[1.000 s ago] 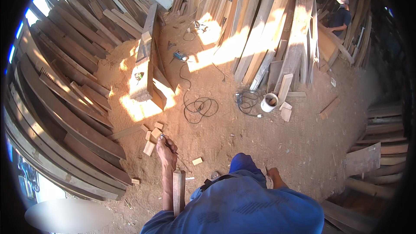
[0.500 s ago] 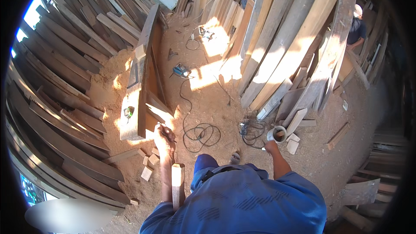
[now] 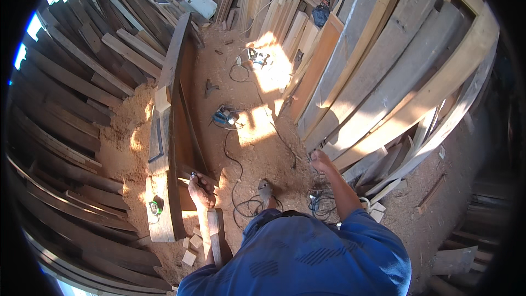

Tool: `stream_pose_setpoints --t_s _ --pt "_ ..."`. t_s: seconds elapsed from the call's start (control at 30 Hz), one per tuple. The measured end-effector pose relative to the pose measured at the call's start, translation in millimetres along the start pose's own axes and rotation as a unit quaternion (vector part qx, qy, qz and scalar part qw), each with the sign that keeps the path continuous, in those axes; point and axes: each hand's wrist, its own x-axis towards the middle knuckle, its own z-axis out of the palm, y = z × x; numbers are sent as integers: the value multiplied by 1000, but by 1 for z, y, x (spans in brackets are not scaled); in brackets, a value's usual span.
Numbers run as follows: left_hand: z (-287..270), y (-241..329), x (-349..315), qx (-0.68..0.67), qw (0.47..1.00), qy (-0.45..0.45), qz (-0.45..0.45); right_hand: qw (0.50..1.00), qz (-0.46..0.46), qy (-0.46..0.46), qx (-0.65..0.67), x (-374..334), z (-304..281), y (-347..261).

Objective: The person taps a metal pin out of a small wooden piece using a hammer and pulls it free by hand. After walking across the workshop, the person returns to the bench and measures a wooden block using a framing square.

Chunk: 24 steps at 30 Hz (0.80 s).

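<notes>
My left hand point(image 3: 201, 193) is closed round something small and dark that I cannot make out, close to the near end of a thick timber beam point(image 3: 164, 183). A squared length of wood point(image 3: 216, 233) lies along my left forearm, against my body. My right hand point(image 3: 321, 161) reaches forward near the low ends of the leaning boards point(image 3: 378, 126). Its fingers are closed, and what they hold, if anything, is too small to name. On the beam rest a small green-and-black tool point(image 3: 156, 206), a dark square-cornered tool point(image 3: 157, 142) and a wood block point(image 3: 162, 99).
Blue power tool point(image 3: 224, 116) and another corded tool point(image 3: 257, 56) lie on the sawdust-covered floor. A loose black cable point(image 3: 236, 200) loops by my foot point(image 3: 265, 191); a second coil point(image 3: 320, 203) lies right of it. Stacked planks point(image 3: 71, 131) fill the left. Small offcuts point(image 3: 192, 244) lie below the beam.
My right hand has moved forward and left, away from the round white container. I have stepped forward, so the beam and leaning boards appear nearer. The person at far right is out of view.
</notes>
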Motion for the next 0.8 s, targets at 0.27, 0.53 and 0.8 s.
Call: stream_pose_setpoints --t_s 0.27,0.53,0.8 --pt "129 27 177 31 998 -53 3 892 200 -221 -339 46 36 125" --pt "220 7 316 79 996 -28 -15 911 398 -105 30 153 84 206" --pt "336 27 425 39 997 -57 22 974 70 -91 -195 399 -38 -68"
